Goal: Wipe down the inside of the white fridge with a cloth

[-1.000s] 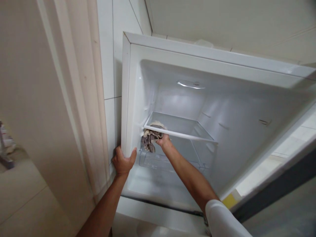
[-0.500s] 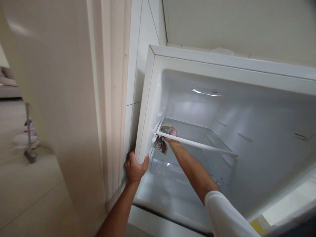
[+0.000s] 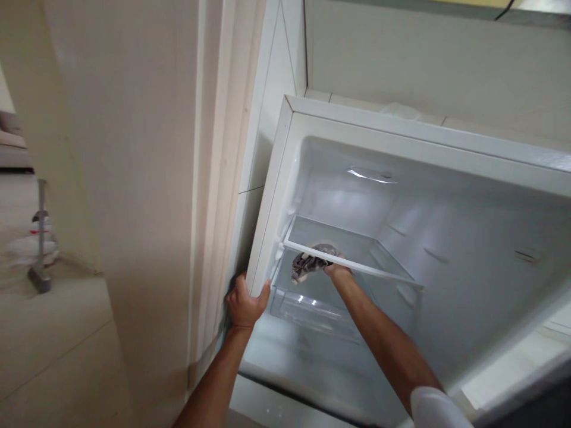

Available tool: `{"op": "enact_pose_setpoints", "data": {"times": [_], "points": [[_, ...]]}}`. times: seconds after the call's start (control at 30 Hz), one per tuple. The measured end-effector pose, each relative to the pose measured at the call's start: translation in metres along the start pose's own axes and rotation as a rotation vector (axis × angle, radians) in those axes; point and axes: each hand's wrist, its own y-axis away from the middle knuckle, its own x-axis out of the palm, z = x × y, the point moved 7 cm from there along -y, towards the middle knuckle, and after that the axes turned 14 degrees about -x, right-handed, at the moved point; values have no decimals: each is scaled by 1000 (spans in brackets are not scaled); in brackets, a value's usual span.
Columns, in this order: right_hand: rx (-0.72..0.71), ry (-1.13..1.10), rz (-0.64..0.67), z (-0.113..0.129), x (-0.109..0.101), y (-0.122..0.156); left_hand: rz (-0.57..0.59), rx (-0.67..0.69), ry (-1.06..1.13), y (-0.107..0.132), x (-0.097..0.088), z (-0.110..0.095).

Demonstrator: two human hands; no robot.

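The patterned cloth [image 3: 310,263] is lying beneath the glass shelf [image 3: 357,239] inside the refrigerator [image 3: 464,238], its long axis running from lower left to upper right, the loose end pointing toward the left wall. Compared with half a second ago, it is sitting farther right, away from the shelf's left corner. The right hand [image 3: 338,269] is clasping its right end, the arm reaching forward and leftward; the left hand [image 3: 246,302] is gripping the refrigerator's left edge, thumb inside.

I see a white-edged glass shelf [image 3: 370,255] set inside the fridge [image 3: 468,255]. Off left, my view catches tiled floor [image 3: 75,333]: broom [image 3: 40,279] standing head-down on it, blurred whitish bundle [image 3: 22,249] just beside, sofa [image 3: 14,151] farther back.
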Motion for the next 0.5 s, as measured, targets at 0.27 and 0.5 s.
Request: {"op": "enact_pose_setpoints", "data": {"times": [0.27,0.5], "points": [[278,-141,-111,10,-37,65,28,-29,-37,-2,5,4],[338,-244,-163,32,-35,107,100,-117,-75,-6,8,5]]}}
